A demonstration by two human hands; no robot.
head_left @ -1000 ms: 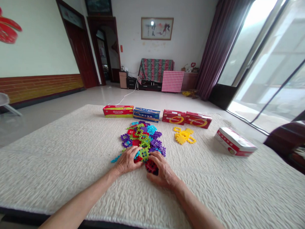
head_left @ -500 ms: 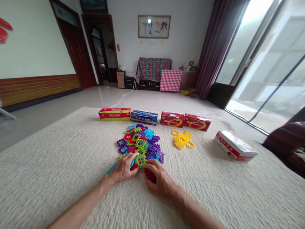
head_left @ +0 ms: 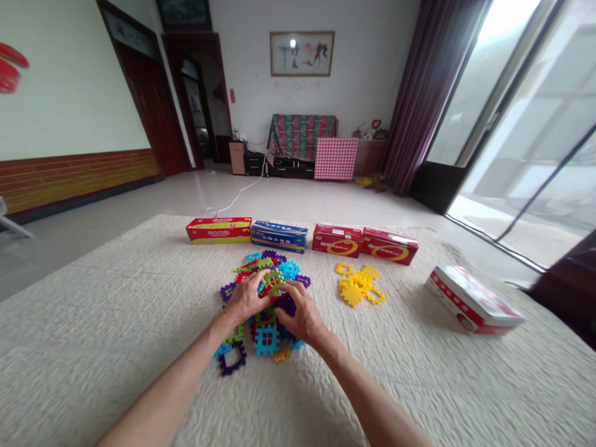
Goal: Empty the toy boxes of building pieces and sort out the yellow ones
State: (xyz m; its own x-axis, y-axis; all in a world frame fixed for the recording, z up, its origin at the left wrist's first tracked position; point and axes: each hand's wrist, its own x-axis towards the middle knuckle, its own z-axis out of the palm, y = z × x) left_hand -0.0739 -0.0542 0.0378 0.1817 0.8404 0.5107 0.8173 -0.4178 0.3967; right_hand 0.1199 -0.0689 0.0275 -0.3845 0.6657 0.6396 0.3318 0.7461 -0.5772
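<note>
1. Head view across a quilted cream bedcover, showing two hands, the person's own; no other hands appeared.
2. Grip: the left hand and right hand were curved down over the top of the heap, their fingers bent toward each other. A green lattice piece lay between them, and a dark purple piece lay under the right palm. Whether either hand had closed on a piece could not be told.
3. Location: the plastic lattice pieces formed one loose, mixed heap at the middle of the bedcover, directly beneath the hands. The colours included green, blue, purple and red.
4. Progress: the yellow pieces lay in a separate cluster right of the heap, while the other colours remained mixed together.
5. Lower edge: a blue square piece and a purple open-frame piece lay at the near side of the heap, below the hands.
6. Counts: two hands; five boxes; about five yellow pieces, though their overlap prevented an exact count. The heap held well over a dozen pieces, too tangled to count.
7. Boxes: four stood in a row beyond the heap: a red-and-yellow box, a blue box and two red boxes. A fifth, a red-and-white box, lay tilted to the right.
</note>
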